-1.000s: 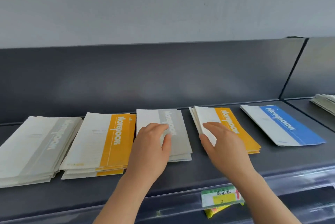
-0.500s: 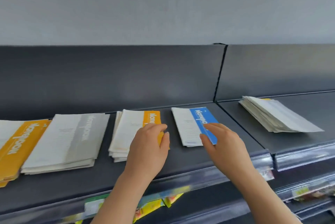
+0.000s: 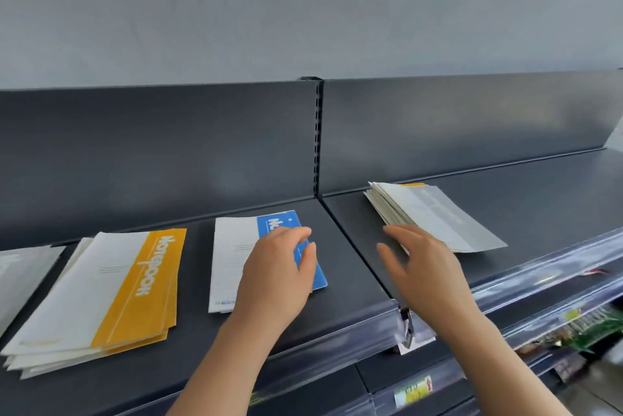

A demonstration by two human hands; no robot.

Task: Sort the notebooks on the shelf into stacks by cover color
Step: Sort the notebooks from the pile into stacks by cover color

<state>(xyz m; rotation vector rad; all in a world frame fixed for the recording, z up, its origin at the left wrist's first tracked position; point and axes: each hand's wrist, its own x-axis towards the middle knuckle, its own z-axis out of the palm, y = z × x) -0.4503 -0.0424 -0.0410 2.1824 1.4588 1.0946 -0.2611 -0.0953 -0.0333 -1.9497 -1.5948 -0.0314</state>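
On the dark shelf (image 3: 357, 264) lie several stacks of notebooks. A blue-and-white notebook (image 3: 232, 257) lies flat near the middle, and my left hand (image 3: 276, 277) hovers over its right half with fingers loosely curled, holding nothing. On the shelf section to the right sits a mixed stack topped by a grey-covered notebook (image 3: 438, 213), with an orange edge peeking out at the back. My right hand (image 3: 421, 267) is at that stack's near left corner, fingers spread and relaxed. An orange-and-white stack (image 3: 111, 287) lies at the left.
A grey-covered stack (image 3: 20, 270) is cut off at the far left edge. A slotted upright (image 3: 317, 139) divides the two shelf sections. Clear price-tag rails (image 3: 556, 267) run along the shelf fronts, with goods on the lower shelf at right.
The view has swung to the right, so the stacks slid left in frame. My right hand went from the blue notebook to the mixed stack; my left hand is now over the blue notebook.
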